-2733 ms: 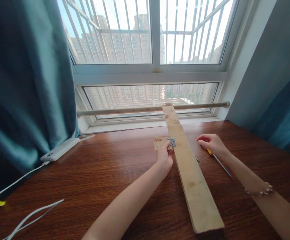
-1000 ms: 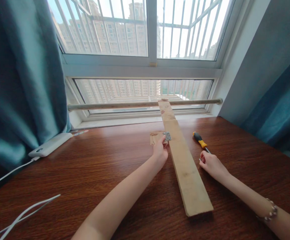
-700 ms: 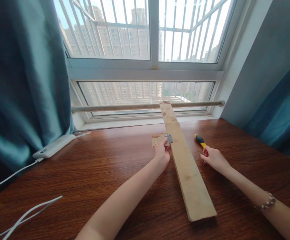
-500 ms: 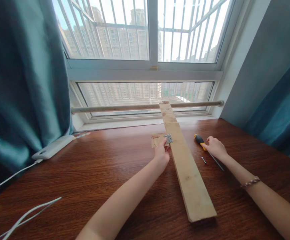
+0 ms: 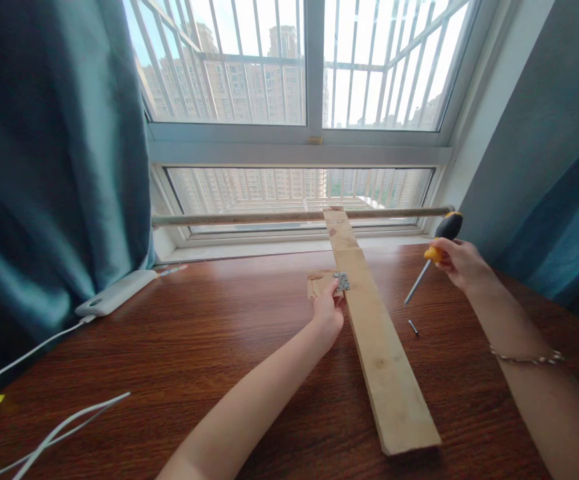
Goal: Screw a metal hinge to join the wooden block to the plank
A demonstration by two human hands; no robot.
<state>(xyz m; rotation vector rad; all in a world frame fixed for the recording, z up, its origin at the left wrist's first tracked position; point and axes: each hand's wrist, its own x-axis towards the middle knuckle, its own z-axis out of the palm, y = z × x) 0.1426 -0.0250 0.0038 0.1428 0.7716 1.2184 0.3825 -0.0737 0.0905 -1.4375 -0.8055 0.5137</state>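
My left hand (image 5: 328, 311) grips a small wooden block (image 5: 318, 283), its thumb against a metal hinge (image 5: 342, 281). That hinge bridges the block and the left edge of a long pale wooden board (image 5: 380, 353), which runs from near me toward the window. Raised above the table on the right, my right hand (image 5: 462, 262) is closed around a screwdriver (image 5: 448, 227) with a black and yellow handle. The shaft slants down and left, its tip apart from the board. Below the tip a screw (image 5: 413, 327) lies on the table. My left fingers are partly hidden under the block.
The brown wood-grain table (image 5: 209, 347) reaches the window sill. A round rail (image 5: 239, 218) crosses before the window, by the board's far end. At left lie a white power strip (image 5: 116, 293) and a loose white cable (image 5: 64, 427). Dark curtains (image 5: 59, 133) hang at the sides.
My right hand has picked the screwdriver up off the table and lifted it, handle up and tip down. My left hand stays on the block and hinge. The view has shifted slightly.
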